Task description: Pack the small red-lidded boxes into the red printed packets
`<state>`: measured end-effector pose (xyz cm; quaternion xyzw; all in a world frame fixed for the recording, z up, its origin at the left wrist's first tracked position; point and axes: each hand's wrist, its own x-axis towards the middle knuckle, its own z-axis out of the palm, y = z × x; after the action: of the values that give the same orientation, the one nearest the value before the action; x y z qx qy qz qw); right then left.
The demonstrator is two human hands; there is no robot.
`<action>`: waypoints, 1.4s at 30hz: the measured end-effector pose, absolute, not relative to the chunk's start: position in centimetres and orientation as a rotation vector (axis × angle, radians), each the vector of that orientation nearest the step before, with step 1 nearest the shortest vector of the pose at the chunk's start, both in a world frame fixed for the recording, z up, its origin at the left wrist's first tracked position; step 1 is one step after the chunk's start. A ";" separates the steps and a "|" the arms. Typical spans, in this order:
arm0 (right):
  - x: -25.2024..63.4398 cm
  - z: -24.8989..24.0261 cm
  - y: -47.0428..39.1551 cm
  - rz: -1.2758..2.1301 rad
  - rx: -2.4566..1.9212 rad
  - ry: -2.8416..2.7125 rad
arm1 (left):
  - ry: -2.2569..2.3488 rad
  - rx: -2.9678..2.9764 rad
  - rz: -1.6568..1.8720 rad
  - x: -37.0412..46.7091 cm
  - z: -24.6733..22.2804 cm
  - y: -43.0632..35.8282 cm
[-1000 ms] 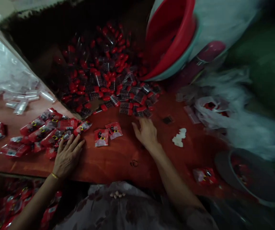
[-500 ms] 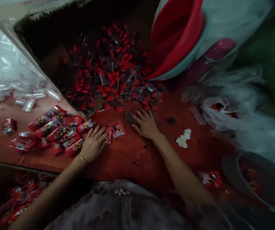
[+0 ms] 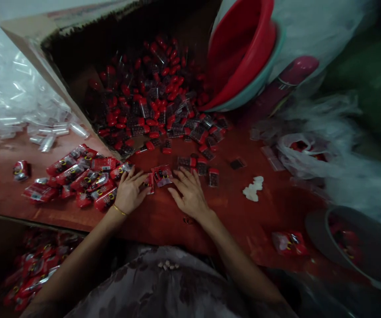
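Note:
My left hand, with a gold bangle at the wrist, lies open over the table, its fingers at the edge of a red printed wrapper. A second flat red wrapper lies between my two hands. Fingers spread, my right hand rests beside that wrapper. Just past its fingertips are several small clear containers with red caps and dark contents, among them one container standing apart to the right. Left of my left hand is a pile of filled red packets.
A cardboard box on its side spills red-capped containers. Red and pale blue basins and a pink-topped flask stand at the back right. Clear empty sleeves heap left; a grey tub sits right.
My right hand has drawn back toward me and left, and several red-capped containers now lie on the table in front of the box. My left hand stays by the wrappers; the view has shifted slightly.

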<state>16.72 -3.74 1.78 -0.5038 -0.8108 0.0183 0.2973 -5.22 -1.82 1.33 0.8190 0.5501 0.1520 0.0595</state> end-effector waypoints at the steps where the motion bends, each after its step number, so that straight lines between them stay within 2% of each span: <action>1: 16.5 1.7 -4.0 0.072 -1.335 -2.144 | 1.644 2.486 0.455 -5.3 1.4 -1.5; 13: 16.7 0.1 -4.5 0.211 -1.376 -1.997 | 1.872 2.348 0.741 -2.9 0.2 0.1; 19: 16.5 0.9 -4.9 0.248 -1.338 -1.939 | 1.912 2.293 0.876 -2.9 1.3 0.1; 22: 15.7 2.0 -5.0 0.420 -1.343 -1.789 | 1.896 2.214 1.028 -2.1 2.9 -0.5; 27: 13.4 3.2 -4.5 0.972 -1.237 -1.442 | 1.711 2.118 1.155 0.2 4.6 -2.0; 29: 12.9 3.2 -4.3 1.037 -1.214 -1.314 | 1.613 2.024 1.199 0.9 4.6 -2.4; 32: 12.8 3.2 -4.3 0.994 -1.258 -1.212 | 1.469 1.634 1.253 1.5 4.4 -2.7; 36: 13.7 3.1 -4.6 0.861 -1.323 -1.258 | 1.220 1.135 1.143 2.1 3.9 -2.8; 42: 14.5 2.2 -5.2 0.575 -1.470 -1.383 | 1.164 0.849 1.131 3.8 2.7 -3.2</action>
<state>14.54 -5.22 2.22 -0.6073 -0.5715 0.2377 0.4981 3.77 -3.17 2.71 0.3675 0.5041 0.4897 0.6091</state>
